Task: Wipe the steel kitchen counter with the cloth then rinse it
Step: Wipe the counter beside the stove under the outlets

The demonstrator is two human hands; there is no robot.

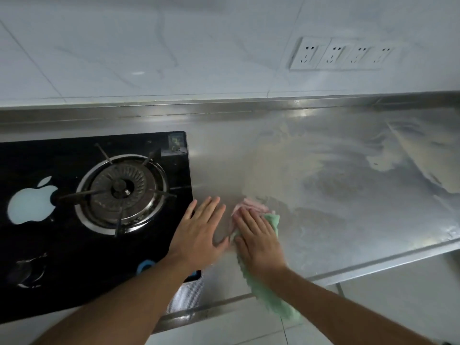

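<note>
Presently the cloth (267, 296), pink at one end and green at the other, is pressed flat on the steel counter (348, 195) just right of the gas stove (74, 232). Its green tail is draped over the counter's front edge. It is held down by the right hand (258, 241), whose fingers are laid out straight across it with nothing gripped. The left hand (199, 230) is spread flat as well, palm down on the bare steel between the cloth and the stove's right edge, and holds nothing.

Pale dried smears are seen across much of the counter farther right of the stove, so the wiping is judged to be at an early stage. The strip beside the stove looks duller and more even.

For this step to be done well, firm pressure should be kept through the whole palm. Overlapping strokes should be drawn away from the stove towards the smeared patch, so that no band is missed. The hanging tail would best be gathered under the palm, lest it drag. The raised lip behind the stove's far corner should be followed too. No tap or sink is seen, so rinsing is taken to lie elsewhere.
</note>
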